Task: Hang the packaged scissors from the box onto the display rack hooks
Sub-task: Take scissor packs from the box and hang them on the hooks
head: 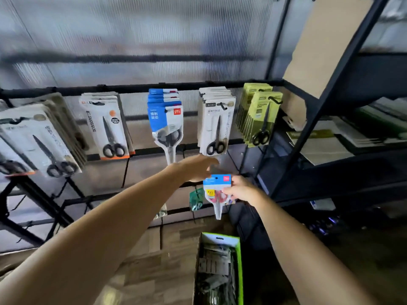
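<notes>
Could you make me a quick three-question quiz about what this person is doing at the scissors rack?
1. True or false: the right hand has its grip on a blue-topped scissors pack.
2. Multiple choice: the green-edged box sits (a) on the top bar, (b) low down, below the hands, (c) in the left hand.
3. Fill in: on the upper row, the yellow-green packs hang at the far ____ end.

Key:
1. True: fingers curl round the pack's side.
2. b.
3. Right, beside the white packs.
</notes>
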Demonstrator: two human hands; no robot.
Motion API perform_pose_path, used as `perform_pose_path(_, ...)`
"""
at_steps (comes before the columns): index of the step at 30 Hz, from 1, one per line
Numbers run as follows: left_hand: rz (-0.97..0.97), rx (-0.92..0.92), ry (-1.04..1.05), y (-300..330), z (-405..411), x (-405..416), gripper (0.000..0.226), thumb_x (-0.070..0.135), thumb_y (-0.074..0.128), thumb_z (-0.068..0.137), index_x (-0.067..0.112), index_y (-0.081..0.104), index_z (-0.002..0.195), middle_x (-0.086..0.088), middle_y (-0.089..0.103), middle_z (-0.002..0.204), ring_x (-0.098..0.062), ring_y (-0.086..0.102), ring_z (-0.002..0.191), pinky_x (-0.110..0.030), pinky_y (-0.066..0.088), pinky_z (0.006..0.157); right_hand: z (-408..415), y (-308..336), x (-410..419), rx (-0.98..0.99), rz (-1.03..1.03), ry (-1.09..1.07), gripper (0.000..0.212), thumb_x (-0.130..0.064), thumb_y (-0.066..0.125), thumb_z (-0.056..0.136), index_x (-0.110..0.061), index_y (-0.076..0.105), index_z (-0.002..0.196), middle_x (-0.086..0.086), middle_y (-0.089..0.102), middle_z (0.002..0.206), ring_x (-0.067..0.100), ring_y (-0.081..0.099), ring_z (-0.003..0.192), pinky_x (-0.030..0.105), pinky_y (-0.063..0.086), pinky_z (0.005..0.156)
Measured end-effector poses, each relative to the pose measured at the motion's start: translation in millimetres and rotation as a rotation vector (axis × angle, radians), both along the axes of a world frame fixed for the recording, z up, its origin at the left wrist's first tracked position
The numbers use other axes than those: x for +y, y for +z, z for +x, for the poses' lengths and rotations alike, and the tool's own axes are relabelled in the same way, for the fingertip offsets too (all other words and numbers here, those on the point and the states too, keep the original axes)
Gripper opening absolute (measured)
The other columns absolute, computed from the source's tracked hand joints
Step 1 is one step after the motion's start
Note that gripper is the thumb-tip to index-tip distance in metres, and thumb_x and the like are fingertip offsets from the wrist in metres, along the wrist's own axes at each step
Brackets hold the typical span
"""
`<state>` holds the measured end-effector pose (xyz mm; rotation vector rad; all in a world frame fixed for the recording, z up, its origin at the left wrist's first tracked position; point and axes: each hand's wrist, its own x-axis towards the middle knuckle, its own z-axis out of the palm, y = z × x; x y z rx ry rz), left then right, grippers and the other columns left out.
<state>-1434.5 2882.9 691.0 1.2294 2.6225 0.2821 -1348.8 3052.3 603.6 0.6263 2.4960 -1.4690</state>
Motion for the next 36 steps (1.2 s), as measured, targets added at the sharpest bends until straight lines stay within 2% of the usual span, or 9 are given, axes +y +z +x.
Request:
perform_pose_path(3, -0.053, -0.012, -0.058, -13.6, -1.2, 20.6, 0.03, 0.031, 0.054, 0.095, 0.023, 0.059, 0.124, -0.003, 0.063, 0.12, -0.025, 0.06, 0.107, -0.034, 0.05, 0.09, 18.3, -2.5, 8.8, 0.053, 0.128, -0.071, 0.034, -0.007, 0.061, 0.088, -0.017, 0.065, 0.121, 0.003, 0.07, 0.107, 0.013, 0.062, 0.086, 0.018, 0.047, 0.066)
perform_pose_path(8, -0.114, 0.048, -0.021, -39.7, -5.8, 44.7, 0.023, 0.04, 0.052, 0.093, 0.032, 0.061, 0.113, 0.0, 0.062, 0.113, -0.026, 0.061, 0.101, -0.032, 0.05, 0.075, 30.0, -14.0, 30.5, 0.101, 0.326, -0.192, 0.03, -0.018, 0.053, 0.095, -0.013, 0.064, 0.123, 0.012, 0.069, 0.11, 0.03, 0.063, 0.103, 0.026, 0.038, 0.071)
perform_pose_path(12, -0.115, 0.021, 0.025, -50.5, -6.2, 67.9, 0.025, 0.036, 0.056, 0.094, 0.028, 0.061, 0.116, 0.002, 0.062, 0.115, -0.024, 0.06, 0.1, -0.032, 0.048, 0.071, 25.0, -18.4, 56.3, 0.145, 0.378, -0.186, 0.021, -0.015, 0.05, 0.096, -0.011, 0.058, 0.114, 0.012, 0.066, 0.109, 0.033, 0.061, 0.1, 0.034, 0.042, 0.073)
perform_pose_path(18, -0.153, 0.015, 0.158, -67.1, -2.2, 101.4, 0.03, 0.037, 0.054, 0.095, 0.026, 0.054, 0.122, 0.003, 0.059, 0.124, -0.024, 0.059, 0.109, -0.03, 0.044, 0.071, -7.7, -45.2, 88.0, 0.107, 0.341, -0.075, 0.024, -0.022, 0.044, 0.099, -0.011, 0.059, 0.113, 0.02, 0.064, 0.109, 0.034, 0.06, 0.093, 0.029, 0.031, 0.064)
perform_pose_path(21, -0.224, 0.046, 0.229, -73.0, -1.0, 112.4, 0.039, 0.04, 0.05, 0.096, 0.028, 0.049, 0.133, 0.0, 0.056, 0.132, -0.025, 0.057, 0.115, -0.035, 0.049, 0.08, -22.3, -50.4, 101.0, 0.091, 0.368, -0.02, 0.036, -0.026, 0.041, 0.102, -0.018, 0.054, 0.134, 0.017, 0.061, 0.127, 0.034, 0.058, 0.111, 0.03, 0.039, 0.072)
perform_pose_path(24, -0.265, 0.031, 0.312, -69.5, 3.8, 121.3, 0.041, 0.04, 0.048, 0.097, 0.029, 0.048, 0.136, -0.001, 0.054, 0.134, -0.027, 0.054, 0.119, -0.04, 0.049, 0.089, -36.1, -57.9, 113.7, 0.111, 0.374, 0.025, 0.041, -0.031, 0.038, 0.102, -0.024, 0.048, 0.141, 0.01, 0.055, 0.139, 0.031, 0.054, 0.123, 0.032, 0.042, 0.092)
perform_pose_path(28, -0.247, 0.012, 0.402, -72.1, 8.1, 129.4, 0.038, 0.041, 0.047, 0.097, 0.03, 0.051, 0.133, 0.0, 0.059, 0.128, -0.026, 0.059, 0.113, -0.038, 0.05, 0.084, -47.1, -65.1, 121.8, 0.139, 0.352, 0.048, 0.039, -0.033, 0.039, 0.102, -0.025, 0.051, 0.139, 0.011, 0.058, 0.136, 0.032, 0.054, 0.122, 0.035, 0.043, 0.096)
perform_pose_path(33, -0.249, 0.015, 0.49, -75.0, 9.9, 139.8, 0.037, 0.042, 0.045, 0.097, 0.035, 0.049, 0.134, 0.001, 0.059, 0.128, -0.027, 0.059, 0.113, -0.031, 0.044, 0.077, -69.4, -64.3, 122.3, 0.107, 0.393, 0.104, 0.027, -0.033, 0.035, 0.102, -0.019, 0.053, 0.118, 0.014, 0.064, 0.115, 0.035, 0.061, 0.105, 0.036, 0.044, 0.074)
perform_pose_path(36, -0.186, -0.018, 0.529, -82.2, 9.6, 145.0, 0.036, 0.045, 0.046, 0.097, 0.038, 0.05, 0.132, 0.005, 0.059, 0.129, -0.025, 0.059, 0.112, -0.032, 0.045, 0.077, -94.8, -61.2, 120.5, 0.102, 0.379, 0.084, 0.022, -0.032, 0.042, 0.099, -0.017, 0.052, 0.112, 0.012, 0.065, 0.108, 0.035, 0.063, 0.103, 0.036, 0.045, 0.074)
